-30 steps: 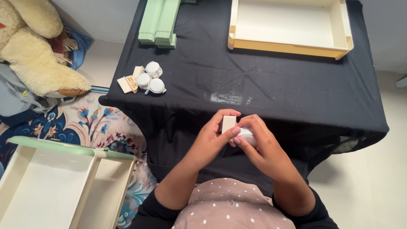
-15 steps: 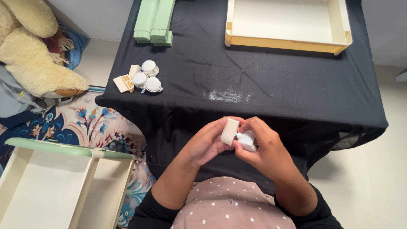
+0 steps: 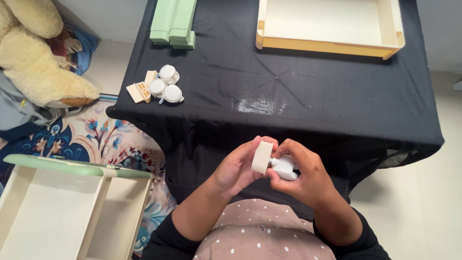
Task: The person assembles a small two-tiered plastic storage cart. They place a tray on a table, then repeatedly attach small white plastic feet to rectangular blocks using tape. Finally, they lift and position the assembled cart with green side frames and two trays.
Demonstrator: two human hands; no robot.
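Being held close to the body, below the near edge of the table [image 3: 288, 96], are two small parts: a cream rectangular block [image 3: 262, 157] and a white caster wheel [image 3: 284, 167]. The block is being gripped by the left hand [image 3: 238, 168], fingers curled around its far side, while the wheel is being pinched by the right hand [image 3: 305, 173]; both hands are closed on their parts, and the two pieces are being pressed together, touching where the wheel's stem meets the block. Judging from this, a fitting step is being carried out, with the wheel being seated into the block. Steady alignment and a firm push along the stem appear to be called for. Three more white caster wheels [image 3: 164, 84] and cream blocks [image 3: 139, 90] are lying together on the black cloth at the table's left edge. A yellow tray [image 3: 332, 45] and green plastic posts [image 3: 173, 24] are resting at the far side. A green-rimmed cream tray [image 3: 72, 192] is sitting on the floor.
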